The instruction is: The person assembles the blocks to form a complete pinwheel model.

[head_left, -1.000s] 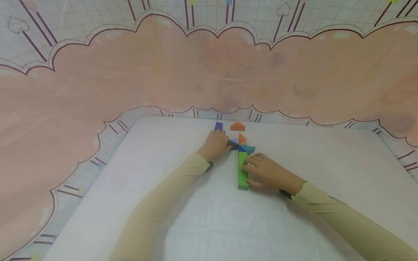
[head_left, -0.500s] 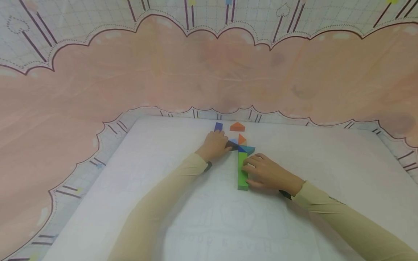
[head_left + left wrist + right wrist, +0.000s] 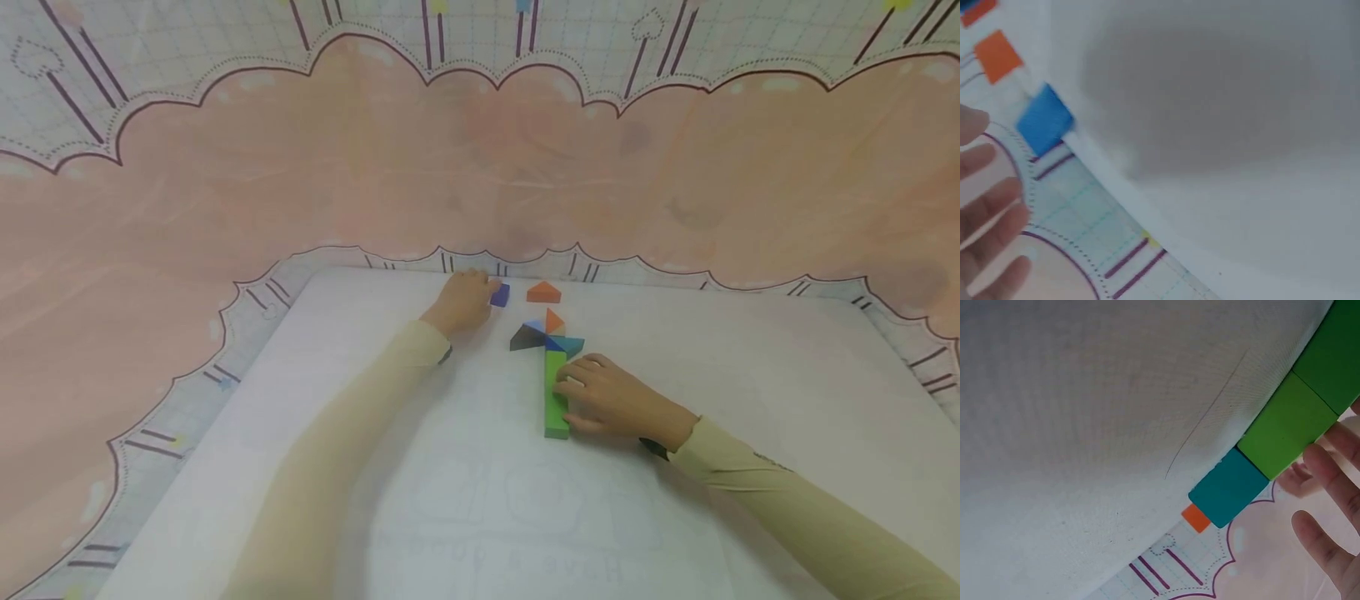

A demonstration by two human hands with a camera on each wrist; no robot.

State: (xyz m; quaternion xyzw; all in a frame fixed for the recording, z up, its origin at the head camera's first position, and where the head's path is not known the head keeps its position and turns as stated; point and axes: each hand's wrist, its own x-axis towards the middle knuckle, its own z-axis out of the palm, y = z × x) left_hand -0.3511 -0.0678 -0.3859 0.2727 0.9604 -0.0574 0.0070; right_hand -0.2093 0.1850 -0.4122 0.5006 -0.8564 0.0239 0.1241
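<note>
My left hand (image 3: 459, 300) is at the table's far edge, left of a small violet-blue block (image 3: 500, 295). In the left wrist view its fingers (image 3: 994, 215) are spread, with a visible gap to the blue block (image 3: 1045, 120). Fingertips of my right hand (image 3: 618, 396) rest against the right side of a green bar, seen as a light green block (image 3: 1288, 425) and a dark green block (image 3: 1335, 356) end to end. Above the bar, a dark block (image 3: 527, 337), a light blue piece (image 3: 535, 324), an orange triangle (image 3: 555, 322) and a teal block (image 3: 572, 345) form a pinwheel.
A separate orange triangular block (image 3: 543, 292) lies near the far edge of the white table (image 3: 712, 358). Beyond hangs a patterned pink and white cloth (image 3: 480, 167). Faint printed lettering shows on the tabletop at the front.
My left hand has left the dark block and moved away and leftward to the side of the violet-blue block. The dark block is now uncovered. The right hand stays on the green bar.
</note>
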